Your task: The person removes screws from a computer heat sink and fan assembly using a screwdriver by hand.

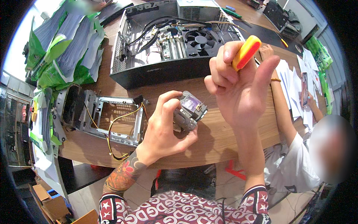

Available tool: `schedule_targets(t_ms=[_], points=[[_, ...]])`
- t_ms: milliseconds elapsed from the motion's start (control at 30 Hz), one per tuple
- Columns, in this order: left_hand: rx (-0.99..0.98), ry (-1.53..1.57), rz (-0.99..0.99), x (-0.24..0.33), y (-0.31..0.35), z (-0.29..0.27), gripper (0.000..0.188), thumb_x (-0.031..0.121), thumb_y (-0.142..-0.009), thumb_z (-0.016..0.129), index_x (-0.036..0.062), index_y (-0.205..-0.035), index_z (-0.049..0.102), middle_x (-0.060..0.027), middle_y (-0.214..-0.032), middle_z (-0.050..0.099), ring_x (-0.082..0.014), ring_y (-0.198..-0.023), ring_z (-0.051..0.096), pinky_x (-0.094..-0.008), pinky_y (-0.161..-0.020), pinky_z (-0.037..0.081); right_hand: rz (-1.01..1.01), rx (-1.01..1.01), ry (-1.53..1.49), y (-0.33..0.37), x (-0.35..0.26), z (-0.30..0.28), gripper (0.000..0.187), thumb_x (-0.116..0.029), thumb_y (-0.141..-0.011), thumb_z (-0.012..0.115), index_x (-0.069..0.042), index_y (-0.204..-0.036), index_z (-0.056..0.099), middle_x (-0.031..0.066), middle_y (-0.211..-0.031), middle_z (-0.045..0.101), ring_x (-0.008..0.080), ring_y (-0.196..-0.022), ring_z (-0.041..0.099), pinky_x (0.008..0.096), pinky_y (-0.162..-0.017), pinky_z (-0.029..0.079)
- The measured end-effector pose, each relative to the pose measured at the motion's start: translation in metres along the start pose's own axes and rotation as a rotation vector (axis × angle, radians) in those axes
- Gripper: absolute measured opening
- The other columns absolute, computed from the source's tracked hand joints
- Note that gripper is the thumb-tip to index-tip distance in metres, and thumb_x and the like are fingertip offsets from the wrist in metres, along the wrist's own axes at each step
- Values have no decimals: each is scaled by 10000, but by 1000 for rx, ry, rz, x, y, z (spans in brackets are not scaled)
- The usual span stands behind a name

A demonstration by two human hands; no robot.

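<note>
My left hand [164, 128] is closed around a small grey boxy part [191, 108] with a purple-tinted face, held just above the wooden table. Its exact kind I cannot make out. Raised to the right of it, my right hand [240, 89] grips a screwdriver by its yellow and red handle [247, 53]. The thumb sticks out to the right, and the shaft is mostly hidden by the fingers. Beyond both hands lies an open computer case [160, 72] with a black fan [201, 40], cables and a circuit board inside.
A metal bracket frame [119, 140] with yellow and black wires lies left of my left hand. Green and white paper packs [56, 52] are piled at far left. At right, another person [291, 160] leans an arm on the table [223, 145], beside loose papers [289, 80] and a held phone [305, 87].
</note>
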State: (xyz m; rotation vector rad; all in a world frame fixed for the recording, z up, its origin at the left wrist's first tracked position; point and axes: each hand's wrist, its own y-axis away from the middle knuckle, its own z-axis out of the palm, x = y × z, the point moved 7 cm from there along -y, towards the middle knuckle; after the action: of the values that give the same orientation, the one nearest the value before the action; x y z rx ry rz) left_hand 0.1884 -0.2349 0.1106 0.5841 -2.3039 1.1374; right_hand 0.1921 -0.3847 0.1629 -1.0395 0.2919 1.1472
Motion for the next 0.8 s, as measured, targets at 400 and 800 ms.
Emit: schedule_targets(t_ms=[400,800], points=[[9,36,4,0,1,2,630,144,-646,803,16,-1156,456,-242,-1208,506,-415,-967,610,-429,-787,533,-141,168,218,-4,-16,4,341,-394,-1070,366,-92,-1208,442,9,-821,423,85,-622,350,233,-543,311],[6,45,-1,0,1,-1,635,140,-646,790,26,-1188,478,-234,-1211,517,-419,-1011,611,-440,-847,532,-28,33,0,-4,-16,20,404,-501,-1039,376,-127,-900,435,-41,-697,303,93,-572,230,256,-504,215]])
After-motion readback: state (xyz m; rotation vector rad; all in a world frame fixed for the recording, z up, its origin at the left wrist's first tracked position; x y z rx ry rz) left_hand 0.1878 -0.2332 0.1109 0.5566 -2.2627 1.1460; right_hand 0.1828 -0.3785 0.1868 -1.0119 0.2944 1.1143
